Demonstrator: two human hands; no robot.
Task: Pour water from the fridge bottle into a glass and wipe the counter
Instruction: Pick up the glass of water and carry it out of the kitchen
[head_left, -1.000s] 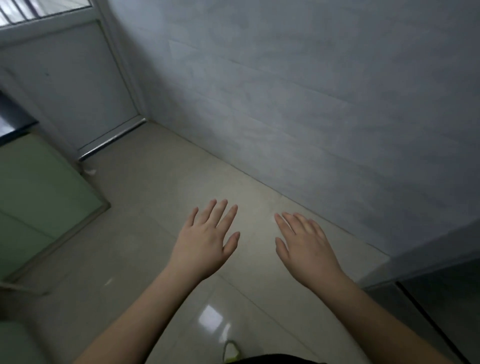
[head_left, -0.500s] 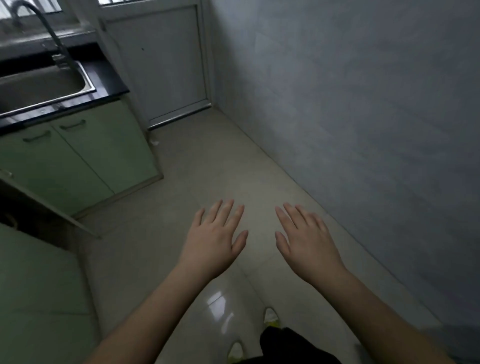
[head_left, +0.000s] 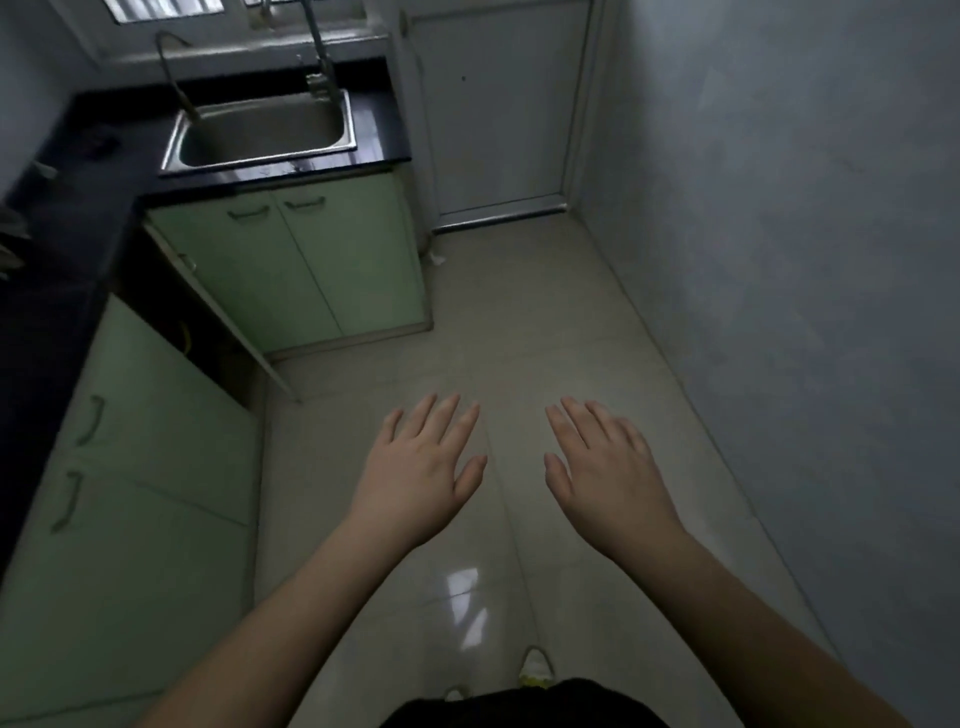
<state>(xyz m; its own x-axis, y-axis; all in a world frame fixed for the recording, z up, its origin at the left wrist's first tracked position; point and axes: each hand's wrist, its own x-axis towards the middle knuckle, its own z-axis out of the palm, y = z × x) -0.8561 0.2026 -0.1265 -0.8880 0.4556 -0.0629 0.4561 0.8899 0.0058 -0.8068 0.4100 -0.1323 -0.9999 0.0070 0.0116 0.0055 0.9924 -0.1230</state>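
My left hand (head_left: 423, 470) and my right hand (head_left: 605, 470) hover palm down over the pale floor tiles, fingers straight and spread, holding nothing. A black counter (head_left: 78, 208) runs along the left and wraps to the far wall, where a steel sink (head_left: 262, 134) with a tall faucet (head_left: 322, 57) is set into it. No fridge, bottle, glass or cloth shows in the head view.
Pale green cabinets (head_left: 311, 265) stand under the counter; one door (head_left: 218, 312) hangs ajar into the walkway. A grey door (head_left: 498, 114) closes the far end. A tiled wall (head_left: 805, 260) bounds the right. The tiled floor (head_left: 519, 322) lies between.
The view has swung left: the sink, counter and green cabinets have come fully into sight. Both hands keep the same spread pose in front of me.
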